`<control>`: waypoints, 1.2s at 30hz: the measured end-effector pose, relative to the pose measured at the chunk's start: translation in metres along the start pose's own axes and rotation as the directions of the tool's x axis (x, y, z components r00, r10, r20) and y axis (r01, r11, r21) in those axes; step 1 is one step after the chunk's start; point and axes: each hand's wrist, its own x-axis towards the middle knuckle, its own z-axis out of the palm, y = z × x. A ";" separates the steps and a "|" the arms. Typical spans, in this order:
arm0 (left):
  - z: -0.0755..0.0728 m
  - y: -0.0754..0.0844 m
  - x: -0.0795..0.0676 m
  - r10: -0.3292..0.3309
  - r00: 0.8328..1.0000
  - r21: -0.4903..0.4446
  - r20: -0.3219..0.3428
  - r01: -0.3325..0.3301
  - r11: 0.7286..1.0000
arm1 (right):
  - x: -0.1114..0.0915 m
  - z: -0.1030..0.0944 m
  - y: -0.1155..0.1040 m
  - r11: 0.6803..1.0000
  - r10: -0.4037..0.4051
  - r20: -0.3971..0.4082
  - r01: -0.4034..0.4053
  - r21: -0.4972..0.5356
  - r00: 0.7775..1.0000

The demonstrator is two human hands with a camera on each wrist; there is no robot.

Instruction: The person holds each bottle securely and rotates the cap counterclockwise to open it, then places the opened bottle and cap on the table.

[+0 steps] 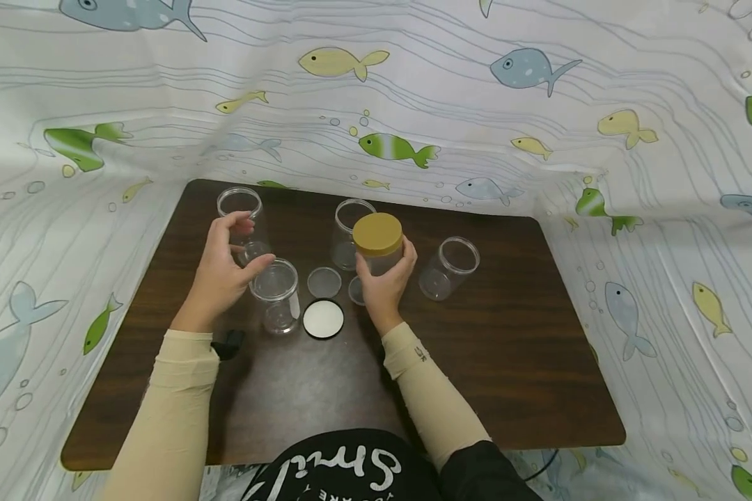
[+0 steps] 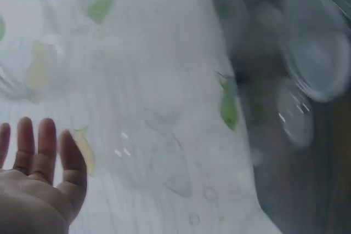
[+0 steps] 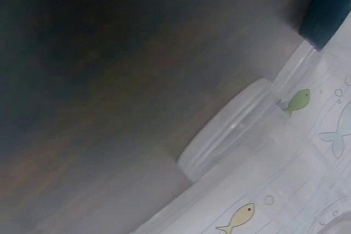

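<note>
My right hand grips a clear jar that wears a mustard-yellow lid, its fingers and thumb around the side just below the lid. On the left, my left hand is spread with nothing in it; its thumb tip lies right at the rim of a clear, lidless jar. Behind its fingers stands another lidless jar. In the left wrist view the left hand shows loose, parted fingers, with blurred jars at the right. The right wrist view shows a blurred clear rim.
Behind the held jar stands a lidless jar, and one more is to the right. Between the hands lie a clear disc, a partly hidden round piece and a black-rimmed white lid on the brown table.
</note>
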 end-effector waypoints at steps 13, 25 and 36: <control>0.047 0.028 0.054 0.042 0.918 0.150 0.394 -0.109 0.983 | 0.003 -0.003 -0.008 0.976 -0.211 0.148 0.201 0.078 0.966; 0.060 0.033 0.055 -0.022 0.890 0.127 0.456 -0.041 0.991 | 0.003 -0.001 -0.037 0.954 -0.280 0.222 0.245 0.175 0.934; 0.050 0.031 0.054 -0.001 0.907 0.042 0.422 -0.018 0.999 | 0.008 -0.005 -0.071 0.954 -0.292 0.285 0.256 0.157 0.913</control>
